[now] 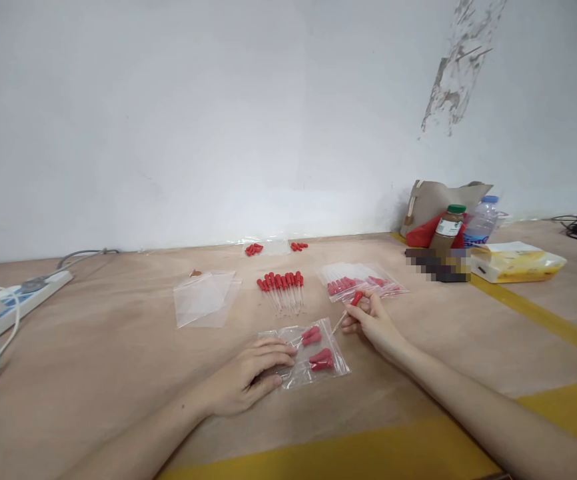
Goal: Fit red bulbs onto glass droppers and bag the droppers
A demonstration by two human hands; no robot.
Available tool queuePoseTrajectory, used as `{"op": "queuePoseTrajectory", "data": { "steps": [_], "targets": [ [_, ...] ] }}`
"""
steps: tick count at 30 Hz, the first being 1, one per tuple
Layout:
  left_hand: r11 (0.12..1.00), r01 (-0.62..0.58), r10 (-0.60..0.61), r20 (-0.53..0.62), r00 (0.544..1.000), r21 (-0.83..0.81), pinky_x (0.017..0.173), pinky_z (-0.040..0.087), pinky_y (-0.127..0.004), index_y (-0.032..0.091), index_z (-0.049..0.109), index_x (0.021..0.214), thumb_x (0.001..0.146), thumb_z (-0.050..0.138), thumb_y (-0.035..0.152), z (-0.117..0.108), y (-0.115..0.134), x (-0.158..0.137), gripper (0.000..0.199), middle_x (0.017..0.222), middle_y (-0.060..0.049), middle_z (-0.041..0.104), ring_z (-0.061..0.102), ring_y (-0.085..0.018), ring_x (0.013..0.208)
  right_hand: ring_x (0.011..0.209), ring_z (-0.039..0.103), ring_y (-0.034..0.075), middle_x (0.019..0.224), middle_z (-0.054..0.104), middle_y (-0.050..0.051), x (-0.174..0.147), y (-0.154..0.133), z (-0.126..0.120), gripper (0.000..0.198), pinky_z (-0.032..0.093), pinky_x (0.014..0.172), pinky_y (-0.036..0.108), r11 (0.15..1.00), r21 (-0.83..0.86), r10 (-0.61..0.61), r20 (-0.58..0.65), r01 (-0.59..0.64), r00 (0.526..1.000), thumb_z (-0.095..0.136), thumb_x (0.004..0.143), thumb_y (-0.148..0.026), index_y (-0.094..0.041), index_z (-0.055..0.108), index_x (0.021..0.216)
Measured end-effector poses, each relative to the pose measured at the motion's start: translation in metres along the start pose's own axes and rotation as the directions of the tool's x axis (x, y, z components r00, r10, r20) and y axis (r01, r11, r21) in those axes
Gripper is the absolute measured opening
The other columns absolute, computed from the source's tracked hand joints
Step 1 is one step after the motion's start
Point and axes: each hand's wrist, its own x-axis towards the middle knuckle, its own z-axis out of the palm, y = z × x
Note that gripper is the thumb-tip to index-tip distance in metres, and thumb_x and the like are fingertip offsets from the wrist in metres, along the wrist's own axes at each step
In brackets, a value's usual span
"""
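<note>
My right hand (371, 320) pinches a dropper (356, 298) by its red rubber bulb. Its thin clear tube slants down to the left, and the tip is at the right edge of a clear zip bag (296, 380). Inside that bag lie several red-bulbed droppers (321, 360). Across the bag's left side rests my left hand (256, 373), with fingers stretched out and thumb apart. Just beyond my right hand is a fuller zip bag of droppers (363, 280). A fanned row of loose droppers (282, 283) lies farther back, bulbs away from me.
Flat clear bags (203, 300) lie at left. Near the wall are small red bulbs (253, 249). A power strip (33, 300) with white cables sits far left. At right stand a green-capped bottle (448, 230), a water bottle (482, 220), a bag (433, 193) and a tissue pack (518, 262).
</note>
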Motion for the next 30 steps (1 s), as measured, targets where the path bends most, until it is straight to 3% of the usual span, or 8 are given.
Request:
{"op": "queuePoseTrajectory", "data": {
  "steps": [5,9,12,14,17,21,27,30],
  "targets": [
    [0.999,-0.025,0.026,-0.034,0.999,0.020,0.100,0.031,-0.036,0.022,0.048,0.118,0.086,0.043,0.019,0.004,-0.002,-0.002,0.032,0.122,-0.005,0.051,0.041,-0.019,0.116,0.055,0.060,0.013,0.063,0.056,-0.005,-0.010,-0.002,0.007,0.030,0.050,0.056,0.028,0.981,0.114,0.139,0.136,-0.155,0.981,0.057,0.071,-0.034,-0.023,0.033,0.087],
    [1.000,0.015,-0.013,-0.051,0.999,0.027,0.099,0.033,-0.035,0.023,0.043,0.123,0.086,0.043,0.020,0.005,-0.001,-0.003,0.037,0.127,-0.005,0.047,0.041,-0.019,0.117,0.053,0.057,0.009,0.063,0.056,-0.004,-0.009,-0.011,-0.006,0.026,0.046,0.053,0.022,0.972,-0.091,0.235,0.287,-0.218,0.929,0.061,0.067,-0.030,-0.019,0.041,0.079],
    [0.998,0.055,-0.054,-0.061,0.997,0.022,0.099,0.034,-0.036,0.024,0.033,0.130,0.086,0.043,0.021,0.005,-0.001,-0.004,0.045,0.132,-0.006,0.040,0.038,-0.020,0.120,0.044,0.045,0.005,0.054,0.051,-0.006,-0.007,-0.016,-0.017,0.023,0.035,0.042,0.017,0.923,-0.373,0.266,0.435,-0.096,0.860,0.063,0.065,-0.029,-0.016,0.049,0.078],
    [0.998,0.063,-0.062,-0.058,0.996,0.019,0.100,0.032,-0.038,0.025,0.030,0.131,0.086,0.043,0.022,0.005,0.000,-0.005,0.047,0.135,-0.006,0.036,0.035,-0.021,0.122,0.043,0.040,0.004,0.052,0.047,-0.006,-0.006,-0.017,-0.019,0.021,0.030,0.040,0.016,0.883,-0.468,0.216,0.473,0.036,0.854,0.064,0.064,-0.027,-0.015,0.053,0.077],
    [0.997,0.071,-0.070,-0.047,0.996,0.018,0.101,0.031,-0.039,0.026,0.031,0.131,0.087,0.043,0.023,0.005,0.000,-0.005,0.047,0.136,-0.005,0.034,0.032,-0.021,0.123,0.046,0.039,0.005,0.053,0.046,-0.006,-0.008,-0.015,-0.015,0.015,0.029,0.043,0.017,0.836,-0.518,0.110,0.483,0.182,0.869,0.064,0.062,-0.022,-0.014,0.057,0.073],
    [0.997,0.079,-0.078,-0.032,0.996,0.025,0.102,0.030,-0.038,0.026,0.030,0.132,0.087,0.042,0.022,0.005,-0.001,-0.006,0.047,0.136,-0.005,0.034,0.033,-0.021,0.123,0.052,0.045,0.007,0.059,0.053,-0.003,-0.015,-0.014,-0.006,0.015,0.034,0.049,0.019,0.843,-0.486,0.077,0.535,0.231,0.842,0.061,0.065,-0.022,-0.014,0.061,0.077],
    [0.996,0.082,-0.081,-0.029,0.996,0.024,0.102,0.031,-0.036,0.025,0.030,0.131,0.086,0.042,0.021,0.005,0.000,-0.006,0.047,0.135,-0.005,0.036,0.033,-0.020,0.123,0.051,0.051,0.007,0.070,0.062,0.001,-0.023,-0.022,-0.002,0.032,0.037,0.044,0.017,0.925,-0.379,0.280,0.617,-0.034,0.735,0.060,0.069,-0.038,-0.014,0.057,0.090],
    [0.994,0.094,-0.093,-0.021,0.995,0.047,0.102,0.030,-0.036,0.025,0.029,0.132,0.087,0.042,0.022,0.006,-0.001,-0.006,0.047,0.134,-0.005,0.036,0.034,-0.019,0.122,0.037,0.045,0.005,0.057,0.057,-0.002,-0.021,-0.022,-0.003,0.037,0.026,0.031,0.014,0.894,-0.441,0.336,0.536,-0.084,0.775,0.056,0.070,-0.047,-0.013,0.055,0.086]
  ]
}}
